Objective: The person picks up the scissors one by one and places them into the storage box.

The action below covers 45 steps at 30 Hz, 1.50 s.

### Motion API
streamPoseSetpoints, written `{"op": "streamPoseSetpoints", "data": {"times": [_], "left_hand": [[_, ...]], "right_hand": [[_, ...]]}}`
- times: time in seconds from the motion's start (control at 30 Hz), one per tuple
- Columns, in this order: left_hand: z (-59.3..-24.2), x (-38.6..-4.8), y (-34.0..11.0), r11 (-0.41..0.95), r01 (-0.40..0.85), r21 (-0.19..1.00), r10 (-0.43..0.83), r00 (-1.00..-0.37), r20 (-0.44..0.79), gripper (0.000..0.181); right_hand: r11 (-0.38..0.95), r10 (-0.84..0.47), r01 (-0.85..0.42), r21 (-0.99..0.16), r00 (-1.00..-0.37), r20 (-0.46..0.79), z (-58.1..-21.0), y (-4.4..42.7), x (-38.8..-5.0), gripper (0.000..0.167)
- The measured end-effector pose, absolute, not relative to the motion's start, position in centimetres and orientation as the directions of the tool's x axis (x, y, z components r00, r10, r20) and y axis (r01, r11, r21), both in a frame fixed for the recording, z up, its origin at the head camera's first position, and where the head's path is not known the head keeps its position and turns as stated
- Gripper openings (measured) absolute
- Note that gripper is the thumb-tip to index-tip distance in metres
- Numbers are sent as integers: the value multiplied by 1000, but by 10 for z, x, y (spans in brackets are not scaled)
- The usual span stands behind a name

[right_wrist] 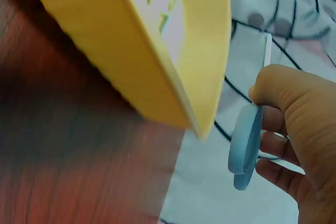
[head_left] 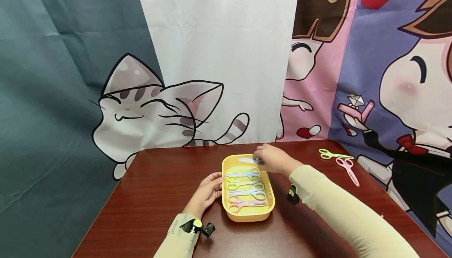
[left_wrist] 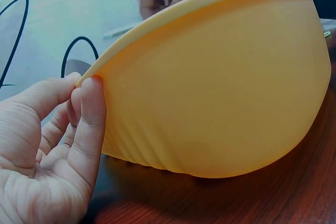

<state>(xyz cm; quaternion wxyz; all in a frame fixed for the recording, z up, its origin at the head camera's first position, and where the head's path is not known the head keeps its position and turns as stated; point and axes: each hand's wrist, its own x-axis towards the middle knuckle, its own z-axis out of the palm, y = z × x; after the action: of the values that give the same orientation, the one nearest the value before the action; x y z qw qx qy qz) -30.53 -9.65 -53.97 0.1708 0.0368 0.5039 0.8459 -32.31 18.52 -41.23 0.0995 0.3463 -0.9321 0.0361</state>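
A yellow plastic tray stands on the table with several pairs of scissors lying in it crosswise. Among them are pink scissors at the near end, then blue scissors, green scissors and another blue pair. My left hand pinches the tray's rim at its left side, as the left wrist view shows. Above the tray's far end, my right hand grips blue scissors by the handle part, blades pointing left in the head view. The right fingers partly hide the handles.
Green scissors and pink scissors lie on the brown table at the far right, close together. A cartoon-printed curtain hangs right behind the table's back edge.
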Motion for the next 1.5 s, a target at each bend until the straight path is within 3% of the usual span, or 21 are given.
{"op": "streamPoseSetpoints", "data": {"times": [0.27, 0.67, 0.93, 1.5], "left_hand": [[-542, -305, -96, -436, -241, 867, 321, -942, -101, 12], [-543, -303, -96, -432, -237, 870, 332, -939, -90, 13], [-539, -305, -96, -448, -250, 858, 334, -937, -98, 17], [-541, -307, -95, -432, -249, 867, 324, -940, -108, 14]], "right_hand": [[696, -713, -718, -25, -694, 100, -427, 159, -321, 18], [636, -766, -765, -100, -642, 30, -452, 153, -322, 16], [648, -756, -753, -114, -654, 26, -463, 150, -324, 16], [712, -702, -702, -20, -712, 12, -475, 147, -324, 17]]}}
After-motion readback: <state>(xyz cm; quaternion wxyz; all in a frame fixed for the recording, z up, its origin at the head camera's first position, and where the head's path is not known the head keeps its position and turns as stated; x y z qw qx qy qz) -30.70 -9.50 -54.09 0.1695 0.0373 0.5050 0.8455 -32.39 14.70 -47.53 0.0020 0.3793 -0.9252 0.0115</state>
